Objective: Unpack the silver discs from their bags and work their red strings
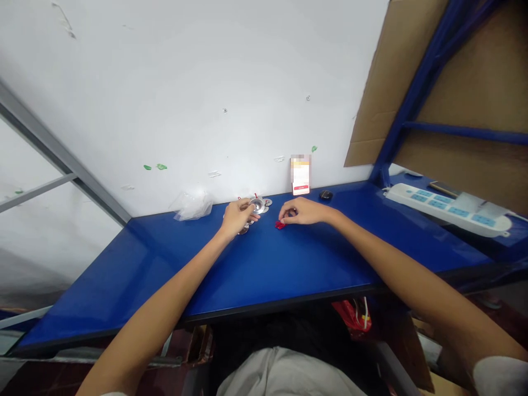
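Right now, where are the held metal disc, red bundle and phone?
Metal disc (pixel 257 205): head view, on its shiny face.
Red bundle (pixel 280 225): head view, visible middle.
Phone (pixel 301 176): head view, lit screen.

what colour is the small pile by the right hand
Red; the small pile by the right hand shows in the head view.

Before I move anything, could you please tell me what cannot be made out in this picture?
All in the head view:
- Discs: the left hand covers some, so their number is unclear.
- Red bundle: too small to tell whether the right hand grips it.
- Phone: screen text blurred.
- Red bag: top hidden by the table.
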The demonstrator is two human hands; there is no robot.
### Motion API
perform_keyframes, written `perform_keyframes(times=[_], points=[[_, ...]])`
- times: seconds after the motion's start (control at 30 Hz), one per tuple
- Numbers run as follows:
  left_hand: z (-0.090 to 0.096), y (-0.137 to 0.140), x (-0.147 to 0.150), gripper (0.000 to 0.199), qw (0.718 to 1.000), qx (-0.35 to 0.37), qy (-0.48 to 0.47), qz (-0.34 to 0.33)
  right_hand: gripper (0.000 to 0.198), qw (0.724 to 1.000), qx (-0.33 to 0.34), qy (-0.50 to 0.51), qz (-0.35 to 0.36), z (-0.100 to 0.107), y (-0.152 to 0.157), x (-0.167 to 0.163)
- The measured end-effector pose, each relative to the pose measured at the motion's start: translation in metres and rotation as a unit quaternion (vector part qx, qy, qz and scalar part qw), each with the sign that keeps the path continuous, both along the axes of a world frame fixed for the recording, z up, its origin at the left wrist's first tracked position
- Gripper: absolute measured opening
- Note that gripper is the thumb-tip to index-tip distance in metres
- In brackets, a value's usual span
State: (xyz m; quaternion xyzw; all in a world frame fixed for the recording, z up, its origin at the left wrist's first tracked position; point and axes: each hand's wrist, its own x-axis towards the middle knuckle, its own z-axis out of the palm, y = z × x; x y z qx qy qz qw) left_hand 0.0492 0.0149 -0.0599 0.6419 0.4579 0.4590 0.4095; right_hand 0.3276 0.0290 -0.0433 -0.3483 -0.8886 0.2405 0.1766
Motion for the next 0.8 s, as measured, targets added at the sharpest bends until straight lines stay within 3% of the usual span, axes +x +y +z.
perform_keyframes(times=[0.27, 0.5, 0.63, 0.73, 0.8], points=[[-0.004, 0.000, 0.006, 0.025, 0.999, -0.026, -0.030, -0.030, 0.026, 0.989, 0.058, 0.122, -0.056, -0.006, 0.002, -0.008], [0.002, -0.014, 0.016, 0.033, 0.994, -0.052, -0.049, -0.087, 0.026, 0.982, 0.010, 0.175, -0.065, -0.005, -0.011, -0.031], [0.002, -0.012, 0.017, 0.042, 0.993, -0.041, -0.040, -0.102, 0.024, 0.974, -0.051, 0.196, -0.102, -0.001, 0.004, -0.014], [0.002, -0.005, 0.011, 0.039, 0.998, -0.017, -0.020, -0.059, 0.025, 0.965, -0.071, 0.187, -0.169, -0.002, 0.025, 0.013], [0.001, -0.001, 0.006, 0.032, 1.000, -0.011, 0.000, -0.024, 0.028, 0.968, -0.060, 0.128, -0.206, -0.004, 0.037, 0.029]])
